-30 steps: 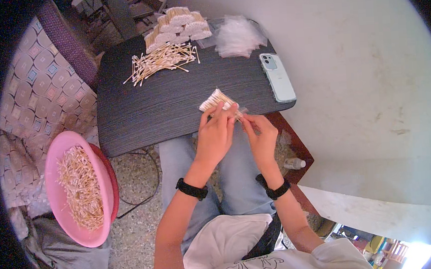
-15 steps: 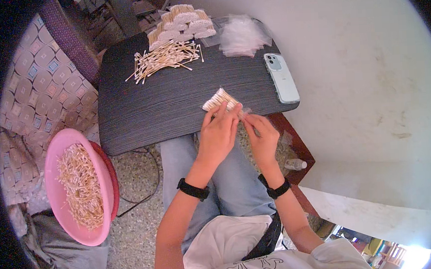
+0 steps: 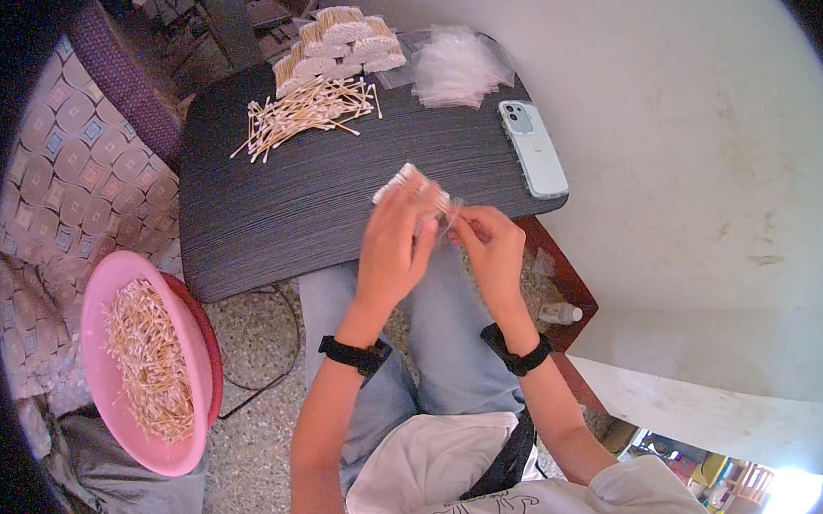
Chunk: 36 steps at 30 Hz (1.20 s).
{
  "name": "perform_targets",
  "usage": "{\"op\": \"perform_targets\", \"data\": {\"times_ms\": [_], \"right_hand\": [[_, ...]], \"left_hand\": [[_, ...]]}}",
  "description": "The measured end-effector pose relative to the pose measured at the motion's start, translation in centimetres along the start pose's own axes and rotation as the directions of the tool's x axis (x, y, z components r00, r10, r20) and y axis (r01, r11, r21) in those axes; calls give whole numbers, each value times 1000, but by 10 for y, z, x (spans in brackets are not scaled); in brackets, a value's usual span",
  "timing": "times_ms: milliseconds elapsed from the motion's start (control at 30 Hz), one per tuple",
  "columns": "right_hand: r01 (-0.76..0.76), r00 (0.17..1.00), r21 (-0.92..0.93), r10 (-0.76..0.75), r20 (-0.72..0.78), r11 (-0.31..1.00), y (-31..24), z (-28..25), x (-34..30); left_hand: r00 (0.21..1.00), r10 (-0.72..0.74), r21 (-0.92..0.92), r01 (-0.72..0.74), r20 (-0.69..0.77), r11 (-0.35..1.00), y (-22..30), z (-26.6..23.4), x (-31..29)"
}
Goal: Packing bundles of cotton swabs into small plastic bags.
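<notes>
A clear plastic bag of cotton swabs [image 3: 409, 175] is held above the front edge of the dark table. My left hand [image 3: 394, 249] is closed over the bag, its fingers across the swabs and slightly blurred. At the bag's near right end, my right hand [image 3: 494, 250] pinches the clear plastic between thumb and fingers. White swab tips show at the bag's far left end; my left fingers hide much of the rest. Beyond my hands lies a loose heap of cotton swabs [image 3: 307, 114], with filled bags of swabs [image 3: 340, 43] stacked behind it.
The black table [image 3: 267, 209] also carries a pile of clear plastic bags [image 3: 461, 65] and a pale phone [image 3: 533, 151] at the right edge. A pink basin [image 3: 109, 389] full of swabs stands left. A bottle [image 3: 560, 314] and a wall [image 3: 690, 193] are on the right.
My left hand has shifted left and turned over the bag, covering more of the swabs. My right hand has moved slightly left with the bag's end still pinched.
</notes>
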State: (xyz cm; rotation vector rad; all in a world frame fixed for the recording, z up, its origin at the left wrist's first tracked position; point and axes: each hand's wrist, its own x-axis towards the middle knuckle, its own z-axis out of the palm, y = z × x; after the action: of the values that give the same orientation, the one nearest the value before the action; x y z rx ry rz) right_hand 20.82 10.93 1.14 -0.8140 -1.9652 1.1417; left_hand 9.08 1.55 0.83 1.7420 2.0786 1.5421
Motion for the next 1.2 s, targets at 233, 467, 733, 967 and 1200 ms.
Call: {"op": "perform_targets", "data": {"times_ms": [233,467,733,967,1200], "right_hand": [[72,997,-133,-71,12,988,-1,1,2],[48,998,-119,-41,54,992,-9,6,14],[52,998,-9,-52,-43,999,2,0,6],[52,998,-152,-56,-25,987,-6,7,14],[-38,999,37,38,9,999,-2,0,11]], "left_hand": [[983,-149,163,166,-110,972,-13,3,4],[990,-105,249,125,-93,960,-14,3,2],[992,-83,305,107,-92,946,-10,5,2],[986,-154,267,164,-61,950,-13,3,0],[980,-150,186,173,-132,967,-9,2,2]]}}
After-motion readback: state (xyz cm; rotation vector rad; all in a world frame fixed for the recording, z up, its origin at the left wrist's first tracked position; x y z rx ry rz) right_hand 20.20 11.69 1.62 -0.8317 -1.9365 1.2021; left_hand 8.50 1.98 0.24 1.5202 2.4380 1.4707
